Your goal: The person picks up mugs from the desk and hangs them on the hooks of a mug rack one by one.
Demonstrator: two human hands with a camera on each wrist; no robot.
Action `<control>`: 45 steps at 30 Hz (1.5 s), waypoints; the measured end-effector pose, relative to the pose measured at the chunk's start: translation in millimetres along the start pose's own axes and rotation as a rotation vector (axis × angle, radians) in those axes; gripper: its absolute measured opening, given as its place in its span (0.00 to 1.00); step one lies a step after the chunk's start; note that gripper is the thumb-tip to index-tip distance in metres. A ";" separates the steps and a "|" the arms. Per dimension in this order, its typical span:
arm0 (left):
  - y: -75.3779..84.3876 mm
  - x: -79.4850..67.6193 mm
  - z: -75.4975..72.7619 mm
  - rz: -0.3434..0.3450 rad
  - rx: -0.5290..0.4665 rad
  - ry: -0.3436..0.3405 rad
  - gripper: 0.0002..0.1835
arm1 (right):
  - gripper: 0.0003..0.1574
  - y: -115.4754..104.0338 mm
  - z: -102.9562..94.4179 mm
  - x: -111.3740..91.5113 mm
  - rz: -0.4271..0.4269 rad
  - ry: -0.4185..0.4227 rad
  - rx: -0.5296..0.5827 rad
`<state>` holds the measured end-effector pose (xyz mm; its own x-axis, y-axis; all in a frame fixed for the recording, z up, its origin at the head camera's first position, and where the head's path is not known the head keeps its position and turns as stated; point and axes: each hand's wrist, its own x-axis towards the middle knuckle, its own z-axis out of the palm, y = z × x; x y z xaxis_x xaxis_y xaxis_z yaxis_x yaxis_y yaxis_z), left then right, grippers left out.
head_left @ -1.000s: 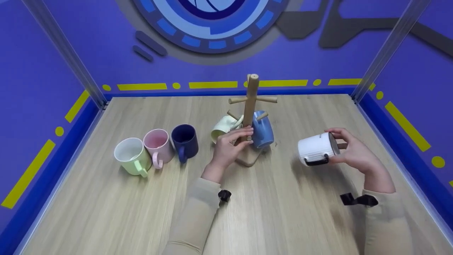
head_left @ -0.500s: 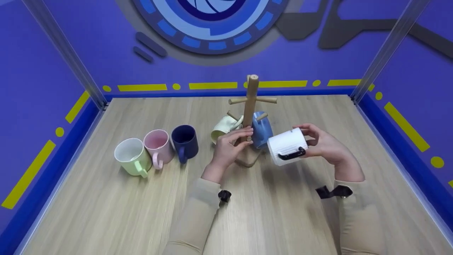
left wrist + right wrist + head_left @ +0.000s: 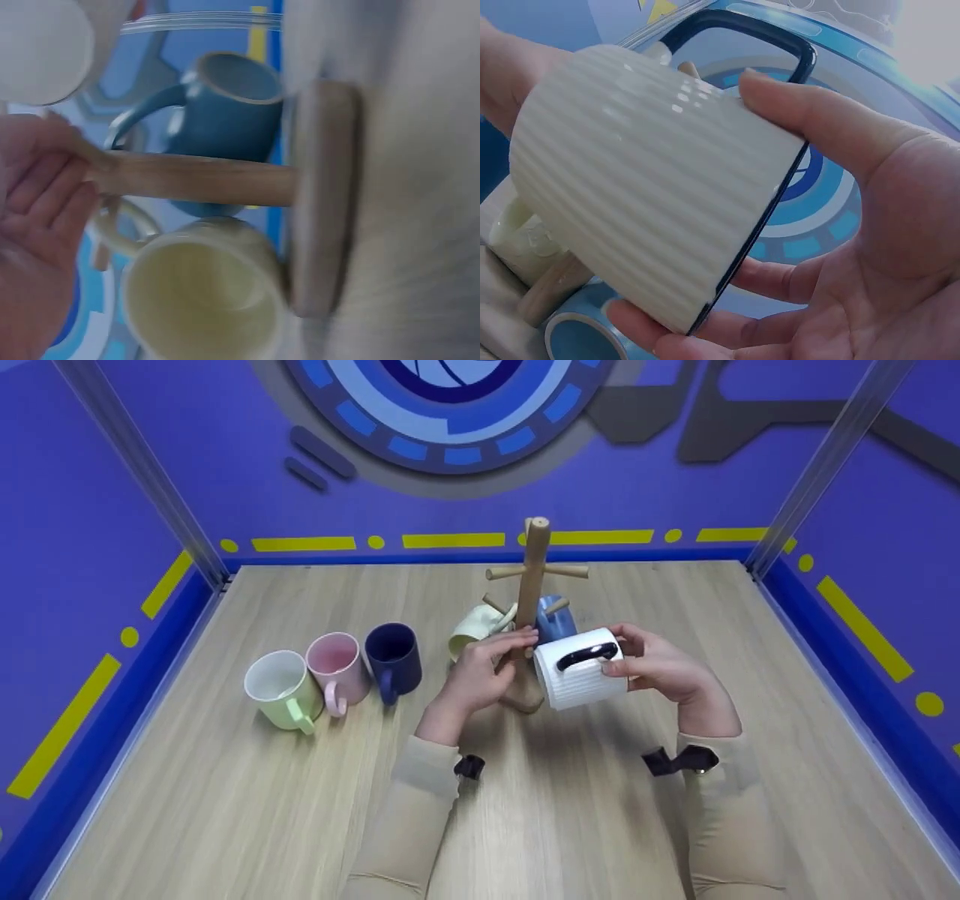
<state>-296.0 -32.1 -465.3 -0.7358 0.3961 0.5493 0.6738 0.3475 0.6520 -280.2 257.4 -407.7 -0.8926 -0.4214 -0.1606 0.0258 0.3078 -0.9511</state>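
Observation:
My left hand [image 3: 476, 679] grips the lower post of a wooden mug tree [image 3: 533, 577]. A cream mug [image 3: 471, 631] and a blue mug [image 3: 556, 619] hang on its lower pegs, both showing close behind the post in the left wrist view. My right hand [image 3: 667, 667] holds a white ribbed mug [image 3: 581, 684] on its side, just right of the post. Thumb and fingers pinch the mug at its black-edged end, seen in the right wrist view. The black handle [image 3: 587, 655] faces upward, and the mug partly covers the blue one.
Standing upright in a row on the left of the wooden table [image 3: 300, 810] are a light green mug [image 3: 289, 709], a pink mug [image 3: 352, 679] and a navy mug [image 3: 403, 667]. Upper pegs [image 3: 568, 571] stick out from the post. Blue panels [image 3: 637, 495] wall the table in.
My right hand has brought the white mug leftward to the mug tree and turned it so its handle has swung from low to the upper side. The left hand keeps its grip on the post.

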 end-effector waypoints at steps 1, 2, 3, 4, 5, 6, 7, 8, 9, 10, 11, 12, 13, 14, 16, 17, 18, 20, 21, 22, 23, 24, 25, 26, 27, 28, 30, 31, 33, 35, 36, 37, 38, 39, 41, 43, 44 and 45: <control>2.9 0.3 -2.2 -0.016 -0.004 -0.015 0.19 | 0.36 -0.3 0.1 -0.3 0.001 -0.008 0.008; 6.3 0.5 -4.2 -0.027 -0.008 -0.026 0.19 | 0.37 -0.5 0.1 -0.7 0.005 -0.017 0.016; 9.9 0.5 -6.1 -0.036 -0.009 -0.036 0.18 | 0.37 -0.7 0.0 -1.0 0.010 -0.028 0.027; 13.9 0.5 -7.6 -0.043 -0.015 -0.044 0.17 | 0.39 -0.7 -0.1 -1.4 0.015 -0.042 0.041; 18.8 0.4 -9.2 -0.047 -0.018 -0.050 0.17 | 0.40 -0.9 0.1 -1.7 0.021 -0.054 0.050; 24.3 0.0 -10.7 -0.051 -0.015 -0.058 0.17 | 0.41 -1.1 0.4 -2.0 0.024 -0.072 0.061; 30.2 -0.7 -12.4 -0.051 -0.004 -0.067 0.20 | 0.41 -1.3 1.1 -2.4 0.027 -0.089 0.069; 36.9 -1.4 -14.3 -0.049 0.011 -0.079 0.23 | 0.42 -1.7 1.9 -2.7 0.025 -0.107 0.077; 43.8 -2.3 -16.1 -0.053 0.029 -0.096 0.28 | 0.41 -2.3 3.0 -3.0 0.022 -0.124 0.083; 51.5 -3.2 -18.3 -0.064 0.053 -0.117 0.33 | 0.40 -2.9 4.4 -3.5 0.017 -0.137 0.083; 59.4 -4.4 -20.6 -0.081 0.087 -0.141 0.38 | 0.39 -3.8 6.1 -4.2 0.011 -0.146 0.081; 66.9 -5.7 -22.9 -0.101 0.122 -0.169 0.43 | 0.38 -4.8 8.0 -4.8 0.006 -0.154 0.078; 73.7 -7.0 -24.9 -0.118 0.154 -0.196 0.48 | 0.38 -6.2 10.2 -5.6 0.003 -0.156 0.070; 79.8 -8.2 -26.7 -0.135 0.188 -0.220 0.51 | 0.38 -7.3 12.3 -6.2 0.003 -0.157 0.064; 88.5 -10.4 -29.6 -0.156 0.238 -0.256 0.54 | 0.38 -10.0 16.6 -7.6 0.005 -0.159 0.049; 90.7 -11.2 -30.7 -0.162 0.248 -0.268 0.54 | 0.39 -11.0 18.5 -8.3 0.008 -0.160 0.040; 91.7 -11.6 -31.9 -0.160 0.249 -0.278 0.54 | 0.40 -11.9 19.9 -9.2 0.009 -0.166 0.026; 91.3 -12.2 -35.0 -0.164 0.241 -0.297 0.52 | 0.42 -12.6 21.7 -11.4 0.000 -0.187 -0.013; 90.3 -12.4 -37.0 -0.176 0.225 -0.306 0.51 | 0.43 -12.5 21.8 -12.9 -0.009 -0.201 -0.040; 89.0 -12.5 -39.3 -0.193 0.205 -0.316 0.50 | 0.45 -11.8 21.9 -13.8 -0.021 -0.218 -0.064; 87.4 -12.6 -41.5 -0.210 0.183 -0.325 0.49 | 0.48 -11.1 21.9 -14.5 -0.034 -0.233 -0.087; 85.9 -12.6 -43.5 -0.226 0.165 -0.336 0.49 | 0.51 -10.6 22.1 -14.7 -0.046 -0.247 -0.107; 84.6 -12.7 -45.2 -0.244 0.151 -0.348 0.48 | 0.55 -10.1 22.6 -14.4 -0.053 -0.252 -0.128; 83.3 -12.7 -46.4 -0.263 0.146 -0.359 0.48 | 0.59 -9.5 23.3 -13.7 -0.054 -0.247 -0.144; 82.0 -12.4 -46.9 -0.282 0.150 -0.372 0.47 | 0.60 -9.0 24.6 -11.8 -0.054 -0.237 -0.154; 80.4 -11.9 -46.7 -0.299 0.163 -0.389 0.46 | 0.60 -8.6 26.0 -9.6 -0.048 -0.222 -0.153; 76.7 -10.6 -44.6 -0.327 0.212 -0.424 0.45 | 0.57 -7.5 29.2 -4.6 -0.025 -0.174 -0.162; 74.5 -9.6 -43.0 -0.341 0.240 -0.439 0.44 | 0.56 -6.6 30.7 -1.8 -0.015 -0.146 -0.165; 68.9 -7.8 -38.8 -0.371 0.279 -0.458 0.43 | 0.53 -3.7 33.1 4.4 0.001 -0.099 -0.159; 62.2 -6.6 -34.2 -0.398 0.293 -0.465 0.42 | 0.53 0.2 35.6 10.5 0.015 -0.062 -0.160; 58.9 -6.3 -32.0 -0.412 0.293 -0.467 0.41 | 0.53 2.3 37.0 13.3 0.021 -0.049 -0.157; 55.8 -6.1 -30.0 -0.423 0.296 -0.470 0.40 | 0.53 4.2 38.3 16.0 0.028 -0.037 -0.157; 52.8 -6.0 -28.1 -0.436 0.298 -0.473 0.39 | 0.53 6.1 39.7 18.5 0.039 -0.027 -0.159; 50.0 -5.9 -26.4 -0.448 0.301 -0.478 0.38 | 0.53 7.6 41.3 20.8 0.052 -0.019 -0.163; 45.0 -5.7 -23.8 -0.471 0.309 -0.487 0.35 | 0.53 9.9 44.3 24.8 0.080 -0.002 -0.174; 40.4 -5.3 -21.7 -0.495 0.309 -0.488 0.33 | 0.52 11.4 46.9 28.4 0.109 0.016 -0.182; 38.0 -4.9 -20.9 -0.508 0.304 -0.485 0.33 | 0.52 12.0 48.1 30.1 0.122 0.027 -0.186; 35.7 -4.6 -20.1 -0.517 0.298 -0.481 0.32 | 0.51 12.3 49.4 31.7 0.132 0.039 -0.189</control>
<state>-269.9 -38.7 -434.0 -0.8982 0.4230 -0.1196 0.2914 0.7767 0.5584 -285.9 205.7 -437.5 -0.9039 -0.3346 -0.2665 0.0622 0.5135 -0.8558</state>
